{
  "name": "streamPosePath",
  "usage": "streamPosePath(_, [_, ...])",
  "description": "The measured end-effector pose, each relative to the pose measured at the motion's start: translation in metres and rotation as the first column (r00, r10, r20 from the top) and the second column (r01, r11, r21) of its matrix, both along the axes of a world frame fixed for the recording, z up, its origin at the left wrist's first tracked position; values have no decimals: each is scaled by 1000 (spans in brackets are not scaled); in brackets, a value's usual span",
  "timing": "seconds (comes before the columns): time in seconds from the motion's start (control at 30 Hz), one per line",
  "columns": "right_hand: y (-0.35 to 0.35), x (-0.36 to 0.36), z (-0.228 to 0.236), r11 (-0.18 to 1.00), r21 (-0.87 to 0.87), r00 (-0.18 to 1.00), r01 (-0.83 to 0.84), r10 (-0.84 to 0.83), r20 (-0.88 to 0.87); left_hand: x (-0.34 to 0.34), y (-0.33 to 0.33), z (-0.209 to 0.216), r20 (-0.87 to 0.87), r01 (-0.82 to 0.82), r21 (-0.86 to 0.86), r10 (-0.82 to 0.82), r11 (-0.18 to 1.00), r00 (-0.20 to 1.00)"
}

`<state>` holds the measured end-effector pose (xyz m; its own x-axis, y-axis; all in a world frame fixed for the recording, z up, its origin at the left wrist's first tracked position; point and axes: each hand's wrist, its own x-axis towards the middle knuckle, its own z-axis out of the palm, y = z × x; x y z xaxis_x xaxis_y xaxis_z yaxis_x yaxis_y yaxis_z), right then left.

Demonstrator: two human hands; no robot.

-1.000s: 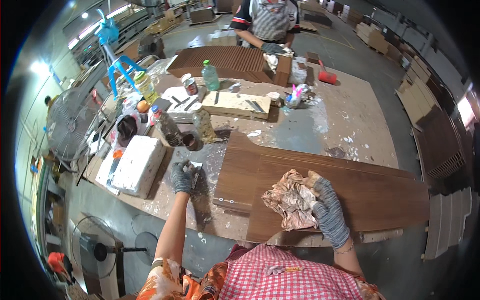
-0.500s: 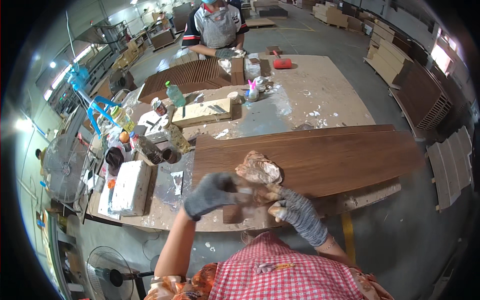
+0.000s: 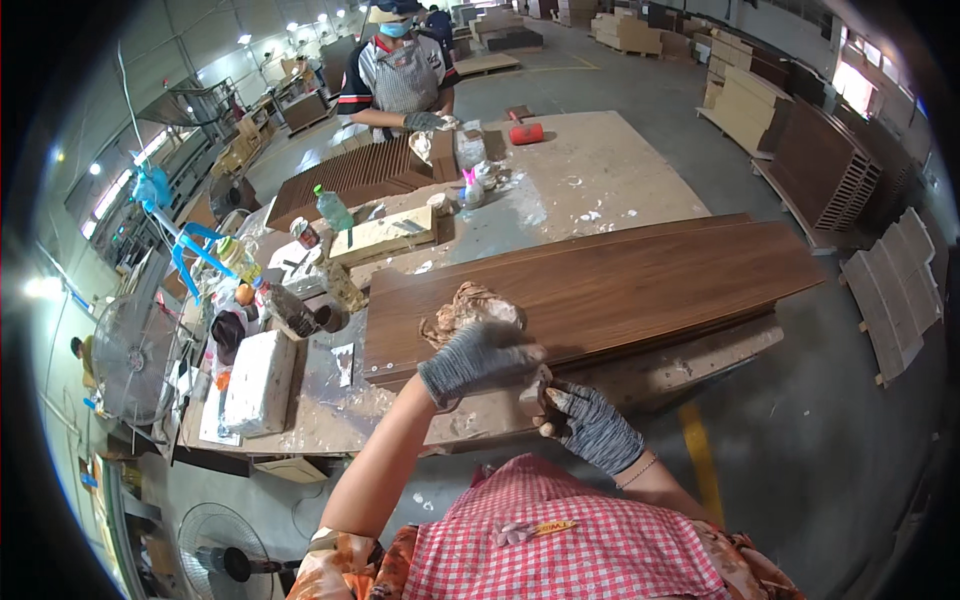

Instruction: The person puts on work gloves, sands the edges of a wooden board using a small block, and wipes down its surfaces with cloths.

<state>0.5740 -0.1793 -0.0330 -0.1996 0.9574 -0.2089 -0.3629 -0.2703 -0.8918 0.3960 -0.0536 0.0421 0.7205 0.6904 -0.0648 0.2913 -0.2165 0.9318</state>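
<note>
A long wood-grained brown board [image 3: 600,280] lies across the near side of the worktable. On its left part rests a crumpled, stained cloth [image 3: 478,308]. Just in front of the cloth is my left hand [image 3: 480,362], in a grey glove, fingers stretched to the right and slightly blurred. Its fingertips come close above a small tan piece [image 3: 535,392]; whether they touch is unclear. My right hand [image 3: 598,425], in a grey glove with bare fingertips, grips that piece between thumb and fingers beyond the table's front edge. The piece's exact kind cannot be made out.
Bottles [image 3: 285,308], a dark cup [image 3: 328,318] and a white block [image 3: 260,382] crowd the left side. Farther back are a pale wooden block [image 3: 385,235], slatted brown panels [image 3: 350,165] and a red mallet [image 3: 525,132]. A gloved co-worker [image 3: 405,85] stands across the table.
My left hand has moved right and slightly up, in front of the cloth. The small piece now shows more clearly in my right hand. The view has shifted, and the cloth's shape looks different.
</note>
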Motion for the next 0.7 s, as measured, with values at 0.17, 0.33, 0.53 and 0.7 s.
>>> streamPosePath(0.17, [-17, 6, -10, 993, 10, 923, 116, -104, -371, -11, 40, -4, -150, -41, 834, 298, 550, 943])
streamPosePath(0.33, [-25, 4, -1, 989, -73, 833, 131, -150, -533, -30, 38, -61, -405, 209, 820, 281, 534, 870])
streamPosePath(0.53, [-30, -14, -4, 977, -93, 807, 193, -212, -552, -57, 85, -79, -261, 61, 882, 377, 466, 889])
streamPosePath(0.7, [-24, -57, -17, 952, -63, 907, 298, -304, -291, -64, 108, -81, -148, -34, 808, 259, 588, 955])
